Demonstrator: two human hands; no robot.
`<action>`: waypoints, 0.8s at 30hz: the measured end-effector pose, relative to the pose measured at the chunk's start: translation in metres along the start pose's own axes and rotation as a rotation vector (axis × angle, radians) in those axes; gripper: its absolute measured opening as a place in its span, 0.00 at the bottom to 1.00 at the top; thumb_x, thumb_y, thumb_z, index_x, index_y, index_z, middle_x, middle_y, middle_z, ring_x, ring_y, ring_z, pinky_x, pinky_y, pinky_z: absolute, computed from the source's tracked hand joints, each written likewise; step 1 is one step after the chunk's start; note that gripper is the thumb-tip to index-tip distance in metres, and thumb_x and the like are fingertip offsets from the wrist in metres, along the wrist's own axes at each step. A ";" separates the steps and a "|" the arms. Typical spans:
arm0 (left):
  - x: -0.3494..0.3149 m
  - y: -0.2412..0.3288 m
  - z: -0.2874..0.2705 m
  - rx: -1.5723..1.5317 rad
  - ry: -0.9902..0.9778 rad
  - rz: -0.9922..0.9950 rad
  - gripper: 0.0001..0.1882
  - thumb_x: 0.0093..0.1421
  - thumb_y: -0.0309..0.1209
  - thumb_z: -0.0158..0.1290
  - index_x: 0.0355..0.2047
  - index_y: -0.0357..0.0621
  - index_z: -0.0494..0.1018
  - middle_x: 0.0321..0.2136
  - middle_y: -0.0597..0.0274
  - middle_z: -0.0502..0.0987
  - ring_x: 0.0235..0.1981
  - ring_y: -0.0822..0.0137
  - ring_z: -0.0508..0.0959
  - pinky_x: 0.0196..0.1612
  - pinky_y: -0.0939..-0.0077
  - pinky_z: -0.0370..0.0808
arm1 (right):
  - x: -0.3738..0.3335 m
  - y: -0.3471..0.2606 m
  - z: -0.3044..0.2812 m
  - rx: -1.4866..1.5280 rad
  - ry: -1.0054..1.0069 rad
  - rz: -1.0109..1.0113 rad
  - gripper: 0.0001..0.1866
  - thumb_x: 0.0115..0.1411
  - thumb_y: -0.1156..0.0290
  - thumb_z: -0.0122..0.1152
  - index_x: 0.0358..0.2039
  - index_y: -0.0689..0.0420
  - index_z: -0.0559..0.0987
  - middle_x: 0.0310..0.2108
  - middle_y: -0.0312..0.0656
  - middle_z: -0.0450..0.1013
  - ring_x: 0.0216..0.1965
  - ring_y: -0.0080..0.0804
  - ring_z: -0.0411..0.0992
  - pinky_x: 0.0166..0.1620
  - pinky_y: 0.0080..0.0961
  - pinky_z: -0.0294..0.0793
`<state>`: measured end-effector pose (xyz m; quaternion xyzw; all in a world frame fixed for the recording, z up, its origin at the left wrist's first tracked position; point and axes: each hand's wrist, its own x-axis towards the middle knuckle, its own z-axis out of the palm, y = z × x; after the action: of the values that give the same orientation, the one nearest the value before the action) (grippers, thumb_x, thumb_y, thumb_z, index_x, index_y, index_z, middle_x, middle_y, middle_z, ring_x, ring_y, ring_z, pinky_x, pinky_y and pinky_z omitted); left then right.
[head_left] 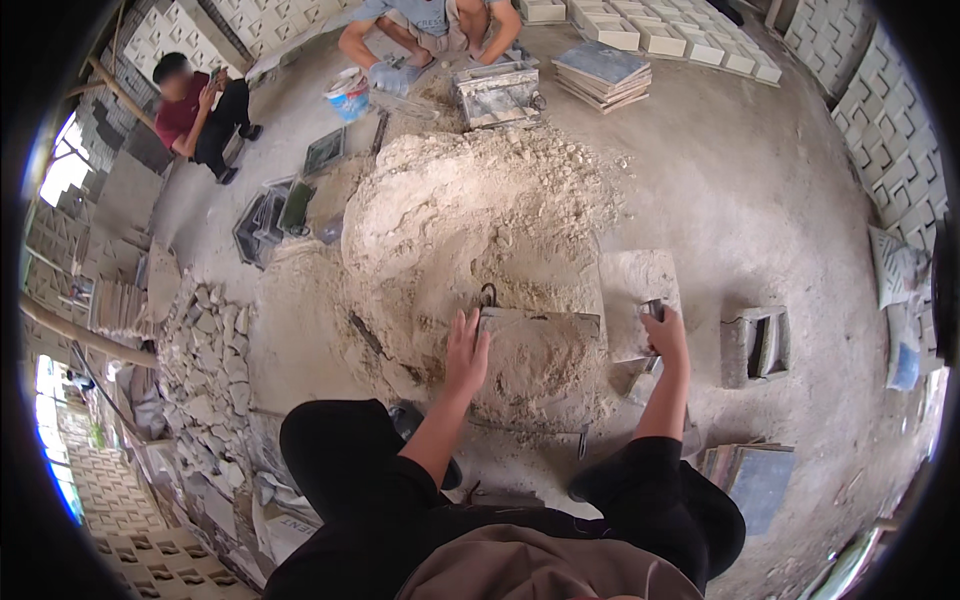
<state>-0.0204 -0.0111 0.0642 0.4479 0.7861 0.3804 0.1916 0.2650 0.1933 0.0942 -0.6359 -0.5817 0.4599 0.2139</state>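
A rectangular mould, heaped over with damp sandy mix, lies on the floor before my knees. A curved metal hook stands at its far left corner. My left hand is open, fingers stretched out, at the mould's left edge; I cannot tell if it presses on the mix. To the right of the mould, my right hand is closed round the dark handle of a hand float with a pale, dusty rectangular plate. A thin rod with a clasp runs along the mould's near side.
A large mound of sandy mix rises beyond the mould. At right are a hollow block mould and stacked boards. Broken rubble lies left. Ahead, a gloved co-worker crouches by another mould; another person squats far left.
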 end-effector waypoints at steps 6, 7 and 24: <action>-0.011 0.046 0.006 0.122 -0.069 0.215 0.25 0.62 0.40 0.37 0.58 0.49 0.55 0.60 0.50 0.48 0.62 0.52 0.47 0.60 0.54 0.48 | -0.100 0.014 0.079 0.137 -0.029 -0.008 0.09 0.50 0.69 0.59 0.22 0.60 0.70 0.13 0.33 0.64 0.11 0.20 0.61 0.13 0.20 0.59; -0.018 0.050 0.017 0.203 -0.107 0.305 0.25 0.62 0.40 0.37 0.58 0.48 0.54 0.61 0.50 0.47 0.62 0.52 0.47 0.60 0.55 0.48 | -0.106 0.040 0.097 0.074 0.011 -0.075 0.11 0.49 0.67 0.60 0.22 0.61 0.71 0.13 0.35 0.65 0.11 0.22 0.63 0.14 0.23 0.61; -0.065 -0.021 0.089 0.338 -0.203 0.613 0.24 0.55 0.34 0.44 0.52 0.41 0.60 0.56 0.47 0.57 0.59 0.49 0.55 0.59 0.57 0.52 | -0.174 0.054 0.165 -0.164 0.066 0.036 0.15 0.49 0.64 0.55 0.27 0.66 0.74 0.26 0.58 0.72 0.33 0.53 0.72 0.36 0.39 0.69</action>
<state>0.0595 -0.0345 -0.0112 0.7236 0.6441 0.2383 0.0688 0.1743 -0.0255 0.0285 -0.6765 -0.5984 0.3933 0.1720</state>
